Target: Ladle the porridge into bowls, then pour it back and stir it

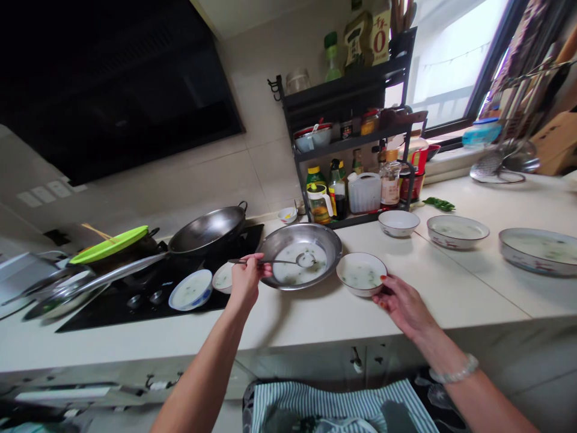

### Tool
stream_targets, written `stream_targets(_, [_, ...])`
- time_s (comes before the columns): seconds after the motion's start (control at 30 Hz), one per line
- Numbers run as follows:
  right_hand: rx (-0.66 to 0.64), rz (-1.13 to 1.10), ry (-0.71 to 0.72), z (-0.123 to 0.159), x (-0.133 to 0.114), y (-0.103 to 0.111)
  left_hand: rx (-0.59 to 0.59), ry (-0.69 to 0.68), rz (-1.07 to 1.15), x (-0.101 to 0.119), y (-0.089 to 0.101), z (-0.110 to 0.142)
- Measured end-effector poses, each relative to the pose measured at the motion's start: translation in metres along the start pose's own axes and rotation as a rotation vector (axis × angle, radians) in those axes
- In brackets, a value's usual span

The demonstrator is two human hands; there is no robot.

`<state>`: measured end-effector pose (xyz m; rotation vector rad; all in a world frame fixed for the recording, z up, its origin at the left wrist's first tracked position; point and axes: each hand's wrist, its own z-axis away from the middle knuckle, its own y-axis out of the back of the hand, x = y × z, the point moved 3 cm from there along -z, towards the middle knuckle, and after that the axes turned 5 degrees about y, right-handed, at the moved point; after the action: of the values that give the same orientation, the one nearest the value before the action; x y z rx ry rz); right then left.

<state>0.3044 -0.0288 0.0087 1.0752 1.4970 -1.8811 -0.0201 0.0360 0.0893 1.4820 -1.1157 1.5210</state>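
Observation:
My left hand (247, 275) is closed around the handle of a metal ladle (306, 260). The ladle's head rests in the pale soup with green bits inside a wide steel basin (332, 239). To the right of the basin is a white bowl (360, 273) with a brown rim, holding similar soup. My right hand (403, 302) grips this bowl by its right edge, fingers at the rim and side. On the left, partly behind my left hand, a soup-filled bowl (222, 278) stands beside a blue-patterned bowl (192, 290).
On the right of the counter stand a small white bowl (399, 223), a soup bowl (457, 231) and a larger one (538, 252). A black wok (207, 231) sits on the stove (135, 313). Behind the basin rises a black rack (347, 96) with bottles.

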Motion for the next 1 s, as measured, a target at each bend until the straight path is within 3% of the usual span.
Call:
stream_targets(0.63, [-0.001, -0.013, -0.006, -0.002, 0.002, 0.002, -0.017, 0.001, 0.028, 0.011, -0.002, 0.003])
stream_targets(1.0, [-0.008, -0.01, -0.005, -0.002, 0.003, 0.002, -0.053, 0.015, 0.088, 0.042, -0.013, 0.015])
